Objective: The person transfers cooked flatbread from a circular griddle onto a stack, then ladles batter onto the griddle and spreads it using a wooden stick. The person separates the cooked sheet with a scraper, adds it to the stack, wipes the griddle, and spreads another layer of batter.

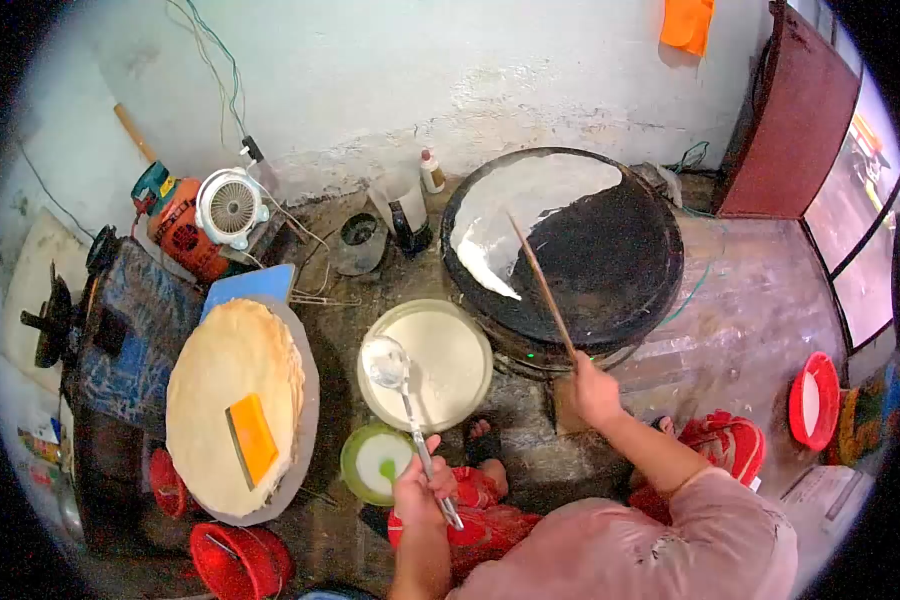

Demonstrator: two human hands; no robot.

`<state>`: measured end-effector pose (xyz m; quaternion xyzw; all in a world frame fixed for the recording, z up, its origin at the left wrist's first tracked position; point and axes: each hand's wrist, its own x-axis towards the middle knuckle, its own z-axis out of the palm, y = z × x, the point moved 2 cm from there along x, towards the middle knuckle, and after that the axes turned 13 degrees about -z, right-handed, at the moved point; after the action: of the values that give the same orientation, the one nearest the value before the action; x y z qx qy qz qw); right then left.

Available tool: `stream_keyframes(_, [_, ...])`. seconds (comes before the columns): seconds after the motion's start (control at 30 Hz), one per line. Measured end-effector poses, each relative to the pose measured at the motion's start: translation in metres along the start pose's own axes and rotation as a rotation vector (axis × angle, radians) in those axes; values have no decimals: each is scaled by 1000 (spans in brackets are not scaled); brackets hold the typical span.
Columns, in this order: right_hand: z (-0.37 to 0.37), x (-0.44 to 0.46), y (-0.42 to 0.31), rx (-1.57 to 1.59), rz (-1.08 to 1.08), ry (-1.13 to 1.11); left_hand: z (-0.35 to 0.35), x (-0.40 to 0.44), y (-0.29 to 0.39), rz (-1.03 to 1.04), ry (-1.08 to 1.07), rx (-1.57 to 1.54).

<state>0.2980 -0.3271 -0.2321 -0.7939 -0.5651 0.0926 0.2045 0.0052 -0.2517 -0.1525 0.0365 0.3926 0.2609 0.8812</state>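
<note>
My left hand (422,490) is closed round the handle of a metal ladle (386,362). The ladle's bowl is over a large pot of pale batter (435,350). Below that pot stands a green bowl (348,470) with white liquid and something green in it. My right hand (596,392) grips a thin wooden stick (544,280), its far end in white batter (530,190) on a round black griddle (610,260). The batter covers the griddle's left and upper part with an uneven edge; bare black surface shows at the right.
At left, a tall stack of thin pancakes (225,370) carries an orange scraper (256,438). Behind it are an orange gas cylinder (182,230) and a small white fan (232,208). Red buckets (245,565) stand lower left; a red basin (815,400) is at right.
</note>
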Motion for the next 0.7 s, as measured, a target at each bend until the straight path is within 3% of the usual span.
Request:
stream_keyframes(0.17, [42,118,-85,-113,-177,-40,-15,4,1,-89,-135,-154])
stream_keyframes(0.27, [77,161,-104,-97,-81,-131,-19,3,6,-56,-87,-46])
stream_keyframes(0.4, [58,120,-97,-38,99,-199,-29,3,5,-85,-203,-164])
stream_keyframes(0.43, [49,93,-98,17,81,-32,-30,3,6,-62,-223,-153])
stream_keyframes(0.5, [46,50,-99,96,94,17,-30,3,6,-81,-251,-204])
stream_keyframes(0.57, [52,50,-111,101,-32,106,-31,3,6,-100,-273,-252])
stream_keyframes(0.6, [54,73,-117,186,86,-115,-32,3,8,-100,-264,-229])
stream_keyframes(0.63, [81,89,-113,5,-26,-30,-32,4,9,-95,-260,-204])
stream_keyframes(0.7, [78,118,-114,-69,82,-157,-32,3,7,-83,-280,-198])
